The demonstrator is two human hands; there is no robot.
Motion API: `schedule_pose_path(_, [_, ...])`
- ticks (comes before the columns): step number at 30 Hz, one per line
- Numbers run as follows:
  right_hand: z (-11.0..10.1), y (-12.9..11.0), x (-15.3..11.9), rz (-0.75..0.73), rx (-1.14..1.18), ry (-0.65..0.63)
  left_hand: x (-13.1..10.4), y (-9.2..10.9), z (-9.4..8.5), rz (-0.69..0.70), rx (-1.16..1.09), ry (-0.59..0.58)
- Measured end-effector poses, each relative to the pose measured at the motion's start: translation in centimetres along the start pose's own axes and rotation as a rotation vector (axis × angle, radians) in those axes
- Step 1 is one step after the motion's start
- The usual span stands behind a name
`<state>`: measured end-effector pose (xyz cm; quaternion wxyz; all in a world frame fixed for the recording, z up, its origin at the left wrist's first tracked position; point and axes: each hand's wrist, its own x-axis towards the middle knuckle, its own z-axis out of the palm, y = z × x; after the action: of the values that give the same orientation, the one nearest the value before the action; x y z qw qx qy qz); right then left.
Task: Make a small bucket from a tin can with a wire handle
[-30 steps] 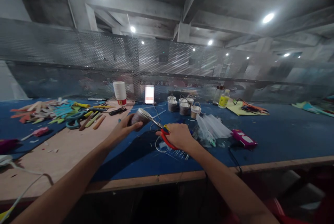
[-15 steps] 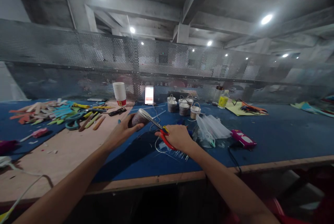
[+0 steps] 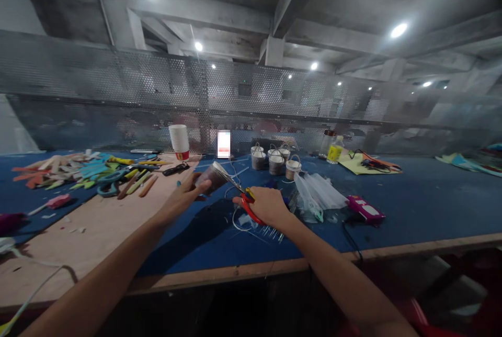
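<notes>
My left hand [image 3: 190, 193] is wrapped round a dark-sided paper cup [image 3: 212, 179] with a pale rim, tilted so its mouth faces up and to the right. In my right hand [image 3: 269, 205] is a pair of red-handled scissors [image 3: 251, 207]. The blades reach left to the cup's rim; whether paper lies between them I cannot tell. Beneath the hands, a loop of white cord [image 3: 239, 226] and several thin clear strips lie on the blue table. Beyond them stand several small cups with wire handles [image 3: 276, 164].
A stack of white paper cups [image 3: 179, 141] stands at the back left, near a glowing phone [image 3: 224, 144]. Foam strips [image 3: 63, 167] and tools cover the left side. To the right are plastic bags [image 3: 319, 193], a magenta box [image 3: 365, 209] and a yellow-labelled bottle [image 3: 335, 151].
The cup has turned slightly in my left hand, and the fingers round it have shifted. My right hand with the scissors has hardly moved.
</notes>
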<state>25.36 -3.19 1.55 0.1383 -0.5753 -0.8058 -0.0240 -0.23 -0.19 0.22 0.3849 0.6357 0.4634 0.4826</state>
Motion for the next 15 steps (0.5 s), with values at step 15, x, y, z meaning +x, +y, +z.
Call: schedule_pose_path(15, [0.87, 0.07, 0.12, -0.031, -0.002, -0.002, 0.08, 0.22, 0.18, 0.062, 0.057, 0.059])
